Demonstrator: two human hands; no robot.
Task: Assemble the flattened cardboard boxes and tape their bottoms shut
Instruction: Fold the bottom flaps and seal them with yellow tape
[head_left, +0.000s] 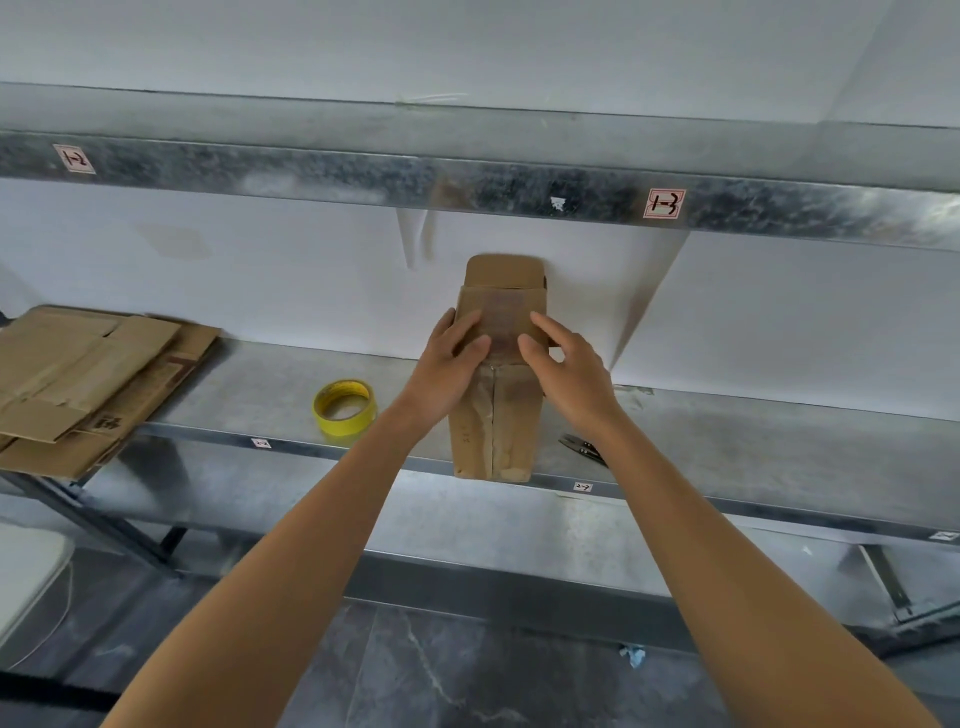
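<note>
A small brown cardboard box (496, 426) stands upright on the metal shelf (727, 441), its front seam covered with clear tape. One flap sticks up behind its top. My left hand (454, 353) and my right hand (566, 364) press on the box's top face from either side, fingers fairly straight, over a strip of clear tape. A yellow tape roll (344, 406) lies on the shelf just left of the box.
A stack of flattened cardboard boxes (88, 384) lies at the shelf's left end. Dark scissors (584, 448) rest near the shelf edge right of the box. An upper shelf rail (467, 187) runs overhead. A white chair edge shows at lower left.
</note>
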